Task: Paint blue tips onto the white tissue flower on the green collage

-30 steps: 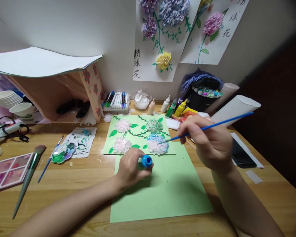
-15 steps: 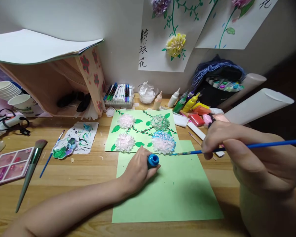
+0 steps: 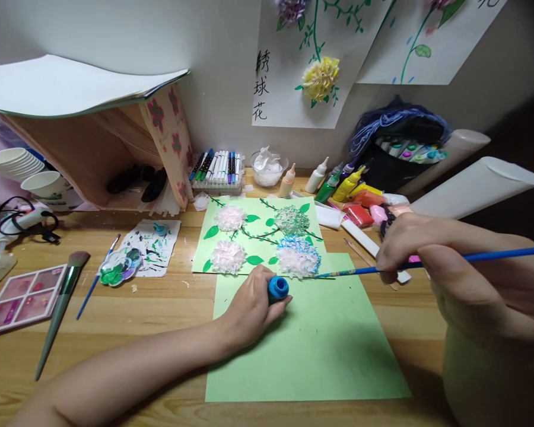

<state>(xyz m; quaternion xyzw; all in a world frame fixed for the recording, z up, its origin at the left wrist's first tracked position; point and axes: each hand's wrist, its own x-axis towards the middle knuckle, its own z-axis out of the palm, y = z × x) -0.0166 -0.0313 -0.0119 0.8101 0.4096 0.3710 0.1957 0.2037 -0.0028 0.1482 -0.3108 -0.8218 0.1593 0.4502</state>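
My left hand [image 3: 249, 311] is closed round a small blue paint bottle [image 3: 277, 288], its open mouth facing me. My right hand [image 3: 463, 273] pinches a thin blue-handled paintbrush [image 3: 365, 270], held nearly level. The brush tip is at the lower right edge of a pale fluffy flower with blue-tinted upper petals [image 3: 298, 257]; whether it touches cannot be told. That flower is on a light green picture sheet [image 3: 199, 252], along with a green-speckled flower [image 3: 292, 220], two pale pink flowers [image 3: 228, 257], painted leaves and dark stems. A larger green sheet [image 3: 302, 356] lies partly beneath, under my left hand.
On the left lie a paint-stained paper [image 3: 160, 261] with a palette [image 3: 120, 267], another brush [image 3: 93, 290], a large makeup brush [image 3: 60, 320] and a pink palette [image 3: 22, 302]. Markers [image 3: 218, 169], a bowl [image 3: 267, 172] and paint bottles [image 3: 327, 188] line the wall.
The view has shifted slightly, so most things appear a little further right. My right hand and the brush have moved slightly right and down; my left hand keeps its hold on the bottle.
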